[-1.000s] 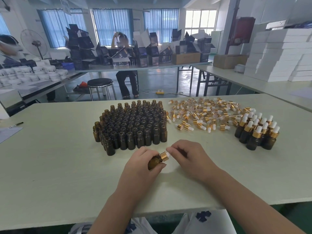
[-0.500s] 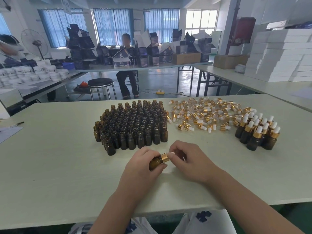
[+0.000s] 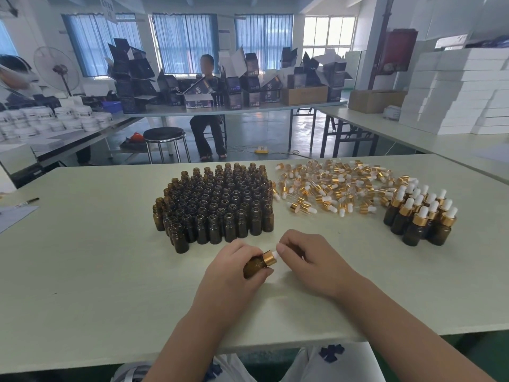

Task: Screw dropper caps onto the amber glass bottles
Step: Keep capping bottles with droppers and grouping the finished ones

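I am on the screwing step. My left grip (image 3: 234, 267) is curled round one small amber glass bottle (image 3: 254, 268), held tilted low over the pale flat worktop (image 3: 96, 257) with its neck towards my right grip (image 3: 305, 255). That grip's fingertips (image 3: 281, 248) pinch the white bulb end of a gold-collared dropper cap (image 3: 269, 256) already seated on the neck. Whether the thread is fully home I cannot tell (the collar does look flush). Next, I judge, comes a last snugging twist, then standing the bottle with the finished ones.

Counts:
- One bottle in hand.
- About a dozen capped amber bottles (image 3: 421, 219), standing well to the right of my right grip.
- A packed block of open amber bottles (image 3: 217, 199) just beyond my left grip, roughly a hundred and too dense to count exactly.
- Several dozen loose gold-and-white dropper caps (image 3: 330, 186), scattered beyond my right grip.
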